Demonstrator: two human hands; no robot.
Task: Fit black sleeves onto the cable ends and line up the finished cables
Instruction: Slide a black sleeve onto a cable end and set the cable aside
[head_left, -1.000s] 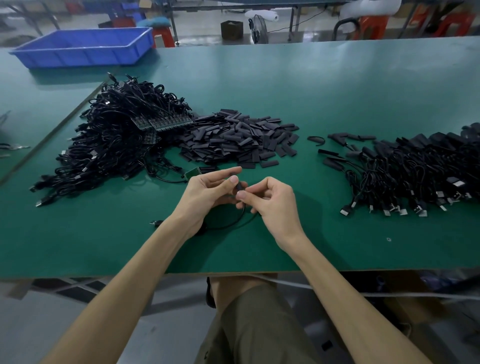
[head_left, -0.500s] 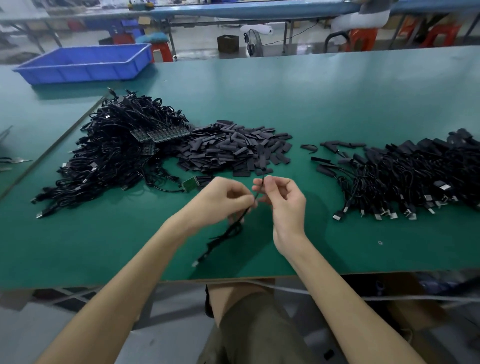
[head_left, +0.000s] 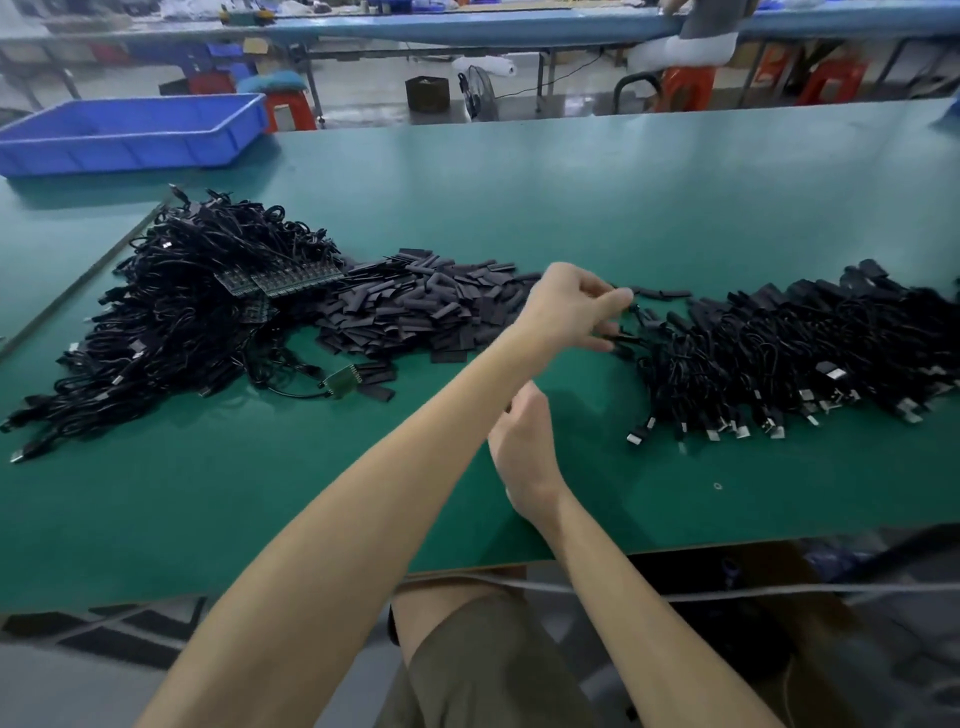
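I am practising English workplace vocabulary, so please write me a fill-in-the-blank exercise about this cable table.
1. The tray at the far left of the table is ____ in colour.
2. The loose black sleeves lie ____ the left cable pile and the right cable pile.
3. The ____ hand holds a cable at the right cable pile.
Missing words: blue; between; left.

The desk (head_left: 571, 197) was deep green. The tangled cables (head_left: 171, 322), the heap of sleeves (head_left: 415, 317) and the finished cables (head_left: 779, 358) were all black, the last with silvery plug tips (head_left: 714, 434). The tray (head_left: 130, 156) was bright blue, the circuit boards (head_left: 283, 280) green, the stools (head_left: 685, 85) orange-red.
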